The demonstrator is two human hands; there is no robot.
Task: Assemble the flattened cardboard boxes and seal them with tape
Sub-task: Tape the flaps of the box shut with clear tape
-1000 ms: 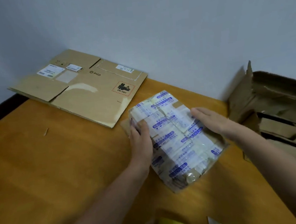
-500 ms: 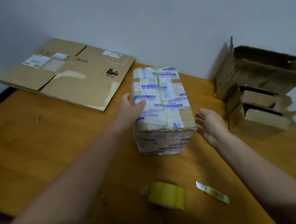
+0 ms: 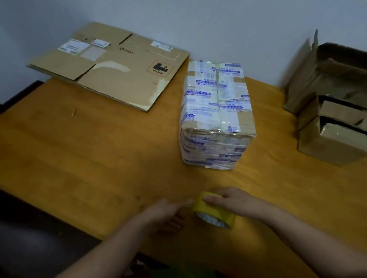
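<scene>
Yellow tape (image 3: 214, 213) is now in hand at the near edge of the desk (image 3: 68, 163), where half a second ago it lay untouched. The right hand (image 3: 232, 201) sits over the top of it with its grip curled round the roll. The left hand (image 3: 164, 214) is just beside it, its grip closed. It seems to pinch the loose end, and a faint clear strip shows between hand and roll, but blur keeps me from being sure.

Both hands have left the box (image 3: 217, 113), which they flanked with flat palms a moment ago. It stands alone and upright toward the back of the desk, closed on top and already layered in printed tape. It is near the corner of the flat box (image 3: 113, 69), but whether the two touch I cannot tell.

I take this to mean that shaping the box is done and sealing is starting: next a length is pulled off and carried to the top seam. The flat box is still unassembled. The open boxes (image 3: 342, 119) stand stacked at the right, well apart from the hands.
</scene>
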